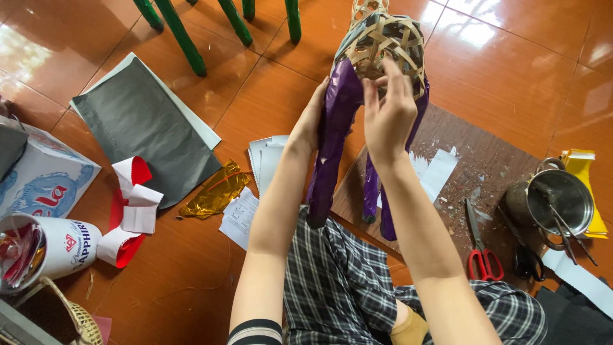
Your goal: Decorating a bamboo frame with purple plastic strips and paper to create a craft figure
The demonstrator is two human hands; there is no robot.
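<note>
Both hands are raised over the person's lap, holding a woven bamboo frame [383, 45] partly covered in purple paper [335, 134]. The left hand [314, 118] grips the frame's side, fingers wrapped round a purple-covered leg that hangs down towards the checked trousers [332, 275]. The right hand [388, 115] is at the front of the frame, fingers spread and bent, fingertips [389, 70] pressing on the bare bamboo lattice where the covering ends — it touches the frame, but whether it pinches anything there I cannot tell. Two more purple legs hang behind the right wrist, above a brown board [485, 160] that lies on the tiled floor [523, 64].

On the board, right of the right forearm, lie red-handled scissors [482, 246] and scattered white paper scraps [437, 172]. Just beyond them stands a metal pot [559, 201] with tools resting in it, a yellow sheet [584, 176] behind it, and black-handled scissors [527, 259] near its base.

Left of the left arm, on the floor — a crumpled gold foil piece [214, 191], white printed slips [242, 217], a red-and-white folded paper strip [131, 204], a large dark grey sheet [150, 131], a white cup [51, 249] lying on its side, and a cardboard box [41, 172]. Green chair legs [182, 35] stand at the top.
</note>
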